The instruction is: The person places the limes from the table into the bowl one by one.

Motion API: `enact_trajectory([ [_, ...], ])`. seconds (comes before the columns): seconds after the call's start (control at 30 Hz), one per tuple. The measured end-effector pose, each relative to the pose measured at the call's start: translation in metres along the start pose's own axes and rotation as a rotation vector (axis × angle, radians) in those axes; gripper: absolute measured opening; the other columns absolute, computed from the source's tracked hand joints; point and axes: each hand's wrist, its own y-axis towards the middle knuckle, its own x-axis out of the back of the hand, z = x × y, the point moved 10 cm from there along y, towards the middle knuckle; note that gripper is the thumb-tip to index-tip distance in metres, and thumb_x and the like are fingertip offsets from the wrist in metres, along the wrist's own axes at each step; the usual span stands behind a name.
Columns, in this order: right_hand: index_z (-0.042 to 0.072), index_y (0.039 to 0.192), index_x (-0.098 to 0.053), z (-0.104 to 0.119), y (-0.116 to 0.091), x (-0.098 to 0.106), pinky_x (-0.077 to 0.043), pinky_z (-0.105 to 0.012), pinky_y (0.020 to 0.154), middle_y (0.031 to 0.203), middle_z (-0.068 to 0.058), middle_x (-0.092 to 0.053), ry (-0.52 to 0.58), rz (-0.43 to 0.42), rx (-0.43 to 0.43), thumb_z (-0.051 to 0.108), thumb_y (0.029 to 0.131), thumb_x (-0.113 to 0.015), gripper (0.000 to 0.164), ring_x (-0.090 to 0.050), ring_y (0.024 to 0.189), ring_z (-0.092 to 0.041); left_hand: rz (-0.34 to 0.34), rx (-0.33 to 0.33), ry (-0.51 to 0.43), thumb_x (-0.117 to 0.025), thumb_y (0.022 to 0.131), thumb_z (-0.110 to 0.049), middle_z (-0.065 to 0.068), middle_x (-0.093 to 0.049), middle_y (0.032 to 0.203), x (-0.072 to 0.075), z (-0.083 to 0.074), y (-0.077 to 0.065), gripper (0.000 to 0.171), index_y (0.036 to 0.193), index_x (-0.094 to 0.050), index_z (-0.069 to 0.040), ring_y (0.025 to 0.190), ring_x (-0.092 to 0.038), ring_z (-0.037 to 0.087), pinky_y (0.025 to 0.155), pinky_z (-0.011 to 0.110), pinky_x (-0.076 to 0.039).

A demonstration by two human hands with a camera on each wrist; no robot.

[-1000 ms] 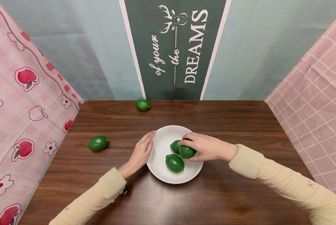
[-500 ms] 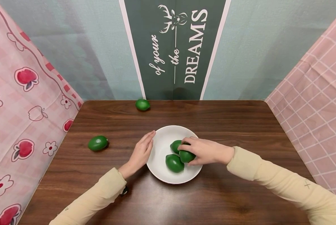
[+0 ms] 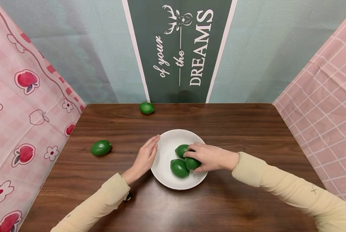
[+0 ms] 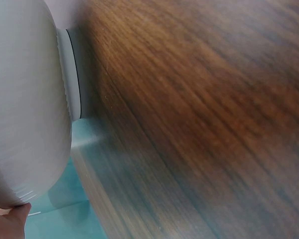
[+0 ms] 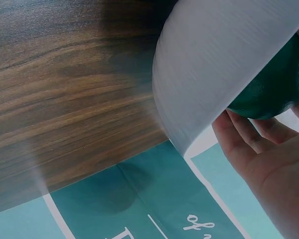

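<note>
- Right hand [image 3: 211, 156]: fingers curled round a glossy dark-green, oval lime [image 3: 192, 163], parted by about the fruit's width, with the thumb on the near side and the fingers across the far side
- That lime is inside a round, deep white bowl [image 3: 164, 149], at its right part
- The right hand reaches over the bowl's right rim, back of the hand upward, forearm in a rolled cream sleeve [image 3: 280, 178] coming from the lower right
- Left hand [image 3: 144, 158]: fingers straight and close together, touching the bowl's left rim; the left wrist view shows a fingertip against the outer wall
- The left forearm slants up from the lower left
- 2 more green limes lie in the bowl, the nearer [image 3: 180, 168] and the farther [image 3: 181, 150]
- On the brown wood-grain table [image 3: 248, 125] lie 2 others: a lime at the left [image 3: 100, 148] and a lime by the far edge [image 3: 146, 108]
</note>
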Motion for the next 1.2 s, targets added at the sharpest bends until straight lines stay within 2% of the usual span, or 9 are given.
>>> enact_trajectory([
  [0.43,0.013,0.105,-0.062,0.001,-0.001,-0.005,-0.048,-0.028,0.077,0.101,-0.002,-0.049,0.017,0.016,-0.006,0.028,0.064,-0.079,0.047,-0.048,0.090,-0.019,-0.012,-0.014,0.009,-0.045,0.093,-0.002,0.017,-0.052,0.127,0.000,0.000,0.000,0.033,0.124,-0.053,0.005,0.118,-0.049,0.027,0.100,0.036,-0.038],
  [0.6,0.012,0.103,-0.064,0.003,0.000,-0.002,-0.048,-0.027,0.078,0.098,0.001,-0.054,-0.002,-0.002,0.021,0.027,0.068,-0.078,0.040,-0.051,0.090,-0.016,-0.032,-0.039,0.002,-0.044,0.093,-0.005,0.016,-0.053,0.127,0.001,-0.002,0.000,0.032,0.123,-0.053,0.006,0.117,-0.049,0.028,0.100,0.037,-0.038],
  [0.8,0.010,0.104,-0.064,0.001,0.000,0.000,-0.049,-0.025,0.078,0.098,0.001,-0.058,0.007,0.016,0.003,0.027,0.075,-0.074,0.034,-0.052,0.091,-0.014,-0.055,-0.057,0.004,-0.041,0.095,-0.010,0.016,-0.053,0.126,0.003,-0.004,0.000,0.034,0.122,-0.053,0.007,0.117,-0.050,0.026,0.101,0.032,-0.038],
  [1.0,0.009,0.103,-0.063,-0.001,-0.001,0.007,-0.049,-0.027,0.080,0.098,0.000,-0.060,-0.002,-0.026,0.006,0.025,0.080,-0.069,0.029,-0.054,0.093,-0.015,-0.025,-0.030,-0.008,-0.045,0.093,-0.006,0.016,-0.052,0.127,0.001,-0.001,0.001,0.033,0.123,-0.053,0.006,0.118,-0.049,0.028,0.100,0.037,-0.038],
  [1.2,0.006,0.107,-0.062,-0.008,-0.006,0.011,-0.048,-0.031,0.087,0.105,-0.004,-0.060,0.013,-0.086,-0.005,0.020,0.082,-0.067,0.029,-0.055,0.101,-0.018,0.009,0.012,-0.004,-0.044,0.094,-0.004,0.013,-0.051,0.130,-0.001,0.003,0.000,0.034,0.126,-0.052,0.003,0.121,-0.046,0.023,0.103,0.031,-0.034],
])
